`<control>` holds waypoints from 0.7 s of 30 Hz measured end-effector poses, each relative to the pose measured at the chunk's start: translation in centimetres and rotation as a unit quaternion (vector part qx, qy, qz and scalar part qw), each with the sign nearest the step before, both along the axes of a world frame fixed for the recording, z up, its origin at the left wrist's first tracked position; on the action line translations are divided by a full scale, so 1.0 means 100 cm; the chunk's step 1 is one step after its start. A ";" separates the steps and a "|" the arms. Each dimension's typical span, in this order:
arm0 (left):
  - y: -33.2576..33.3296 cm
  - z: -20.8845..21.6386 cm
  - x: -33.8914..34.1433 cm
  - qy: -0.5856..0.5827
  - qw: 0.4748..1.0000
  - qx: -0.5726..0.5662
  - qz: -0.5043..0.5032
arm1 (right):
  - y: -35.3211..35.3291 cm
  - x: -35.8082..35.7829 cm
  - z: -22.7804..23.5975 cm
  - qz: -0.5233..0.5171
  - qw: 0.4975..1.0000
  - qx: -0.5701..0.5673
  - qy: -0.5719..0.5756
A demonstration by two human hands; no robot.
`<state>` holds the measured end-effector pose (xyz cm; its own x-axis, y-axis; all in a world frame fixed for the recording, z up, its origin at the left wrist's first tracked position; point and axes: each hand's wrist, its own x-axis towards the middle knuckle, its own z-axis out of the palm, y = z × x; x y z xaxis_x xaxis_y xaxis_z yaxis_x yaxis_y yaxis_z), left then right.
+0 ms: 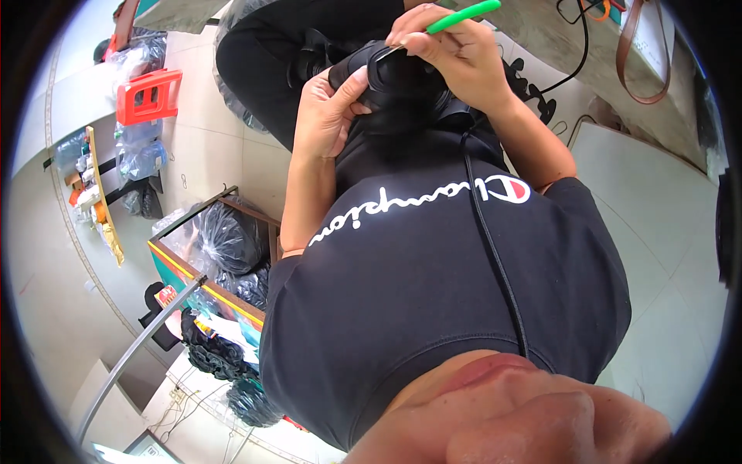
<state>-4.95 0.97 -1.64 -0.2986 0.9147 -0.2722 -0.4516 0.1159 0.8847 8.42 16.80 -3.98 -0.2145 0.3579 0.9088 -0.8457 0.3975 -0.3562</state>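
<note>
1. Black piece [403, 87]: just beyond the shirt [433, 271], with a curled edge.
2. Left hand [331, 108]: closed on the piece, thumb on top.
3. Right hand [464, 58]: pinching a green tool [465, 15], its metal tip at that edge.
4. Work seems under way; how much is done or left cannot be told.
5. Left of the shirt: bags [230, 236]; farther out, a red stool [148, 97].

The right fingers [427, 49] hold a green-handled tool [464, 15] over a black piece [384, 75] gripped by the left fingers [351, 89].
</note>
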 end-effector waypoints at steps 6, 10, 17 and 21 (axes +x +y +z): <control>-0.002 0.004 0.004 0.013 1.000 -0.003 -0.004 | -0.021 0.020 0.023 0.013 0.934 -0.202 -0.293; -0.002 0.002 0.003 0.016 1.000 -0.010 -0.006 | -0.020 0.015 0.009 -0.100 0.954 -0.109 -0.259; -0.003 0.008 0.003 0.066 0.995 -0.010 0.069 | 0.022 -0.022 -0.012 -0.238 0.951 -0.149 0.128; -0.012 0.005 -0.032 0.038 0.970 0.063 0.233 | 0.045 0.031 -0.025 -0.424 0.879 -0.153 -0.159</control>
